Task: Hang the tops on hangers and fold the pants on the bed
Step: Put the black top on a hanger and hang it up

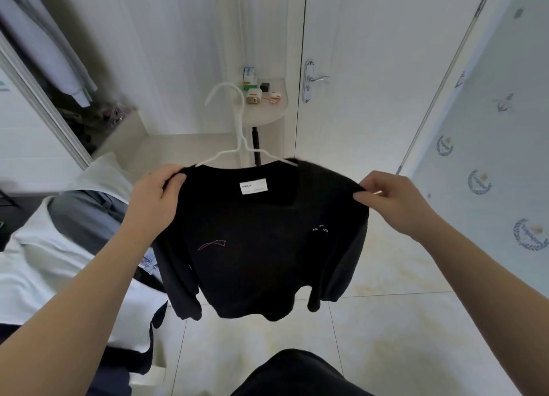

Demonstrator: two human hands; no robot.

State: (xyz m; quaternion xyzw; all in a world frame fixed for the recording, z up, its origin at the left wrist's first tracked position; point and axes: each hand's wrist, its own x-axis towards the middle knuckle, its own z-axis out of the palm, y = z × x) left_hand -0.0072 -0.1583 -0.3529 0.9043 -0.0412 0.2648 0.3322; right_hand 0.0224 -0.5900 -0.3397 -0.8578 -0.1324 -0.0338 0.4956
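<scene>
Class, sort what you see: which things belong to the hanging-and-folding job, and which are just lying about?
Job: black top, white hanger, left hand, right hand, grey garment on the bed.
Lying about: small boxes on the corner shelf, door handle.

One black top [255,247], one white hanger [240,125], two hands [154,193] [392,201], one door handle [316,79]
</scene>
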